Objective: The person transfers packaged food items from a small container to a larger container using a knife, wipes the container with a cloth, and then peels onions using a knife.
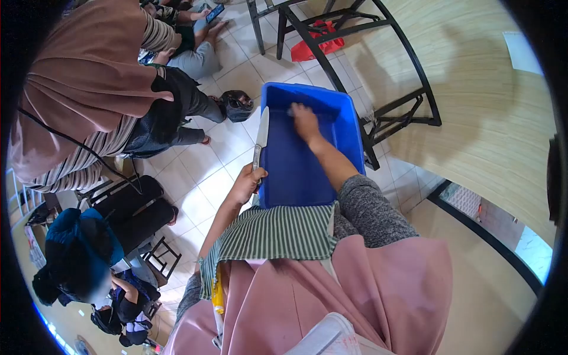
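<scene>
A deep blue plastic bin (349,139) sits in front of me, with its inside showing. At its left rim my left hand (244,184) is closed around the handle of a knife (262,133). The wide blade points away from me, alongside the bin's left wall. My right hand (306,123) reaches down into the bin, near its far end. Motion blurs those fingers; a small greyish patch shows at their tips, too unclear to name. A green-and-white striped cloth (278,231) lies over my front, touching the bin's near edge.
A wooden table (473,118) with black metal legs stands to the right. A red plastic bag (318,42) lies beneath it. A person in a brown head covering (94,65) stands at left, near a black plastic bag (238,106). Other people sit behind on the tiled floor (228,145) and chairs.
</scene>
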A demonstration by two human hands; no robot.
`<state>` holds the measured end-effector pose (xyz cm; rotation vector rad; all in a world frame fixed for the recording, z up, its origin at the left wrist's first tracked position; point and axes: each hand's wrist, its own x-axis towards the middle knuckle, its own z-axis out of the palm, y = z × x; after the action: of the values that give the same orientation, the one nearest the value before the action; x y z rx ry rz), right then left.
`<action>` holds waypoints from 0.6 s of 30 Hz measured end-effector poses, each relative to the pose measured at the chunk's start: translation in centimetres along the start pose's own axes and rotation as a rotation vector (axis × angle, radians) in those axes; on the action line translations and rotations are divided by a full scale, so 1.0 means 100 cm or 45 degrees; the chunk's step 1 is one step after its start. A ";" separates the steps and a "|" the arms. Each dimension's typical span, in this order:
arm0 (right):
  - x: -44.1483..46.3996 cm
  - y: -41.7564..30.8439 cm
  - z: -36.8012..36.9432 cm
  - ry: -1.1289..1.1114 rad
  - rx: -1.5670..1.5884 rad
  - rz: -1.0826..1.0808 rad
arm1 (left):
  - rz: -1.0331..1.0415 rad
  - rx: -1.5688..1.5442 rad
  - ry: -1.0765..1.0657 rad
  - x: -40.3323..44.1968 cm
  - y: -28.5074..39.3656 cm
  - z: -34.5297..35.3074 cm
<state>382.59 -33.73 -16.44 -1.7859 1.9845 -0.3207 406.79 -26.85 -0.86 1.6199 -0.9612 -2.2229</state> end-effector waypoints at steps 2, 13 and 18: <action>-0.011 0.006 0.012 -0.064 0.055 -0.148 | 0.004 0.020 -0.014 0.002 0.004 0.000; -0.056 0.036 -0.012 -0.511 0.067 -0.246 | -0.080 -0.027 0.078 0.011 0.002 -0.005; -0.046 0.018 0.009 -0.353 0.016 -0.007 | -0.048 0.031 0.016 0.006 0.028 -0.004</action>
<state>381.71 -28.88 -17.31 -1.7238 1.7797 -0.0808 406.44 -29.41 0.33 1.6739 -0.9656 -2.2313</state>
